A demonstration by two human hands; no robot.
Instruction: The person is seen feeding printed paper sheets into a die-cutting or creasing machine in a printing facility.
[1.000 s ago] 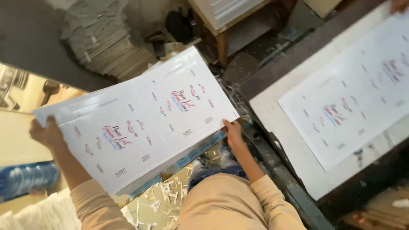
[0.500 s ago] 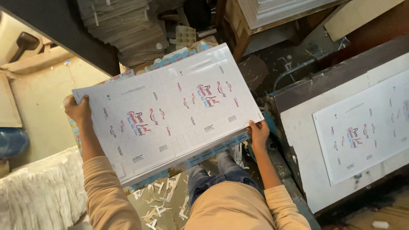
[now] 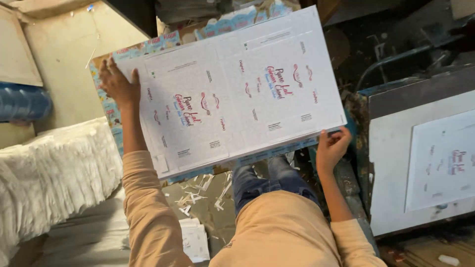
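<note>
A large white printed cardboard sheet (image 3: 232, 94) with carton outlines lies flat in front of me, held over a second sheet with a blue printed edge (image 3: 277, 151). My left hand (image 3: 118, 81) grips the sheet's left edge, thumb on top. On the right, my right hand (image 3: 332, 146) holds the lower right corner from below, fingers curled over the edge. My beige sleeves and blue jeans show beneath the sheets.
A machine bed (image 3: 391, 163) at the right carries another printed white sheet (image 3: 443, 163). A thick stack of white paper edges (image 3: 44, 173) sits at the left, with a blue drum (image 3: 22, 104) behind it. Paper scraps (image 3: 203, 190) litter the floor.
The sheets have swung leftward and away from the machine, and my view has turned left with them. Both hands keep the same grip on the edges.
</note>
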